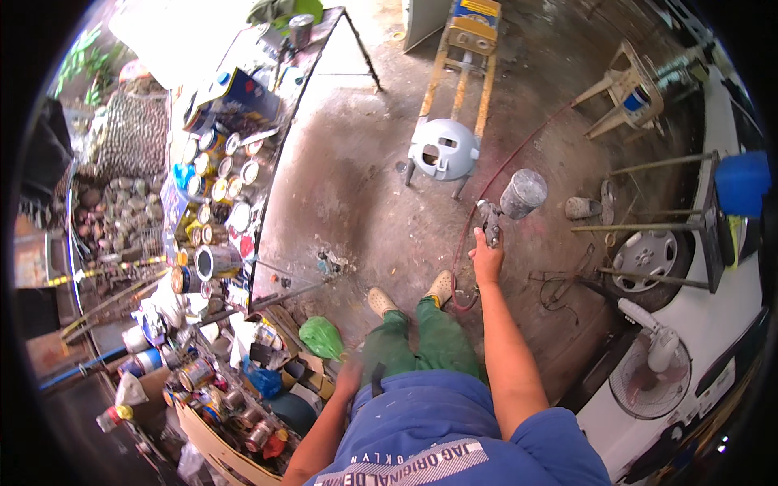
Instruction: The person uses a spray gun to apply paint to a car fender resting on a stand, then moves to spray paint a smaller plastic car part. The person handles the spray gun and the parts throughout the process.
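Observation:
My right hand (488,259) is closed round the handle of a metal spray gun (489,220), held out in front of me over the floor. A silver-grey, paint-smeared cup (524,194) sits at the gun's far right side; whether it is joined to the gun I cannot make out. A red hose (459,279) hangs in a loop by the gun. Beyond it, a round grey wheel cover (443,151) with cut-outs lies on a stand. My left hand (348,376) hangs low beside my left hip, near a green plastic bag (322,337); its fingers are blurred.
Paint cans (219,262) crowd a long table at left, with a full cardboard box (212,449) below it. A yellowed wooden frame (429,85) stands ahead. At right are a plastic chair (622,89), a metal stand (703,223), a fan (648,377) and a white car (713,344).

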The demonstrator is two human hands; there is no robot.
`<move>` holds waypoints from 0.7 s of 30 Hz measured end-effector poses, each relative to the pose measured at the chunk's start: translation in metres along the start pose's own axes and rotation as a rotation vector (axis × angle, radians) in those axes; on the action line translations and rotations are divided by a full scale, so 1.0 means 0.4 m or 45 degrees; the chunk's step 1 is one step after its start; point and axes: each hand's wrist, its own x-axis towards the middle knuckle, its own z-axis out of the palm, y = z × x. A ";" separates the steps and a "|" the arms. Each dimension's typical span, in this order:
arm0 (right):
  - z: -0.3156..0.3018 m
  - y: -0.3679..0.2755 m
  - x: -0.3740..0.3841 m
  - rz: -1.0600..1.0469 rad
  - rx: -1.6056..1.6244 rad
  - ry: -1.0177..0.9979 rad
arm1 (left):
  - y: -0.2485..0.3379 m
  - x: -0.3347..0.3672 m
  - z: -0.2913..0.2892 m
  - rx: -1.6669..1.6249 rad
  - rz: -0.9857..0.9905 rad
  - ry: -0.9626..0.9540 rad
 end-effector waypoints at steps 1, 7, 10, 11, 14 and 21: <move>-0.022 -0.013 0.005 0.031 0.060 -0.037 | 0.028 0.005 -0.006 0.027 0.011 -0.017; -0.117 -0.108 0.070 0.102 0.116 -0.210 | 0.133 0.035 -0.024 0.129 0.060 -0.071; -0.142 -0.136 0.127 0.115 0.099 -0.271 | 0.174 0.048 -0.026 0.136 0.105 -0.067; -0.146 -0.142 0.152 0.076 0.026 -0.244 | 0.189 0.050 -0.028 0.144 0.112 -0.076; -0.159 -0.104 0.252 0.014 -0.134 -0.150 | 0.270 0.046 -0.040 0.168 0.125 -0.111; -0.191 -0.251 0.289 0.135 -0.047 -0.312 | 0.278 0.037 -0.020 0.182 0.138 -0.030</move>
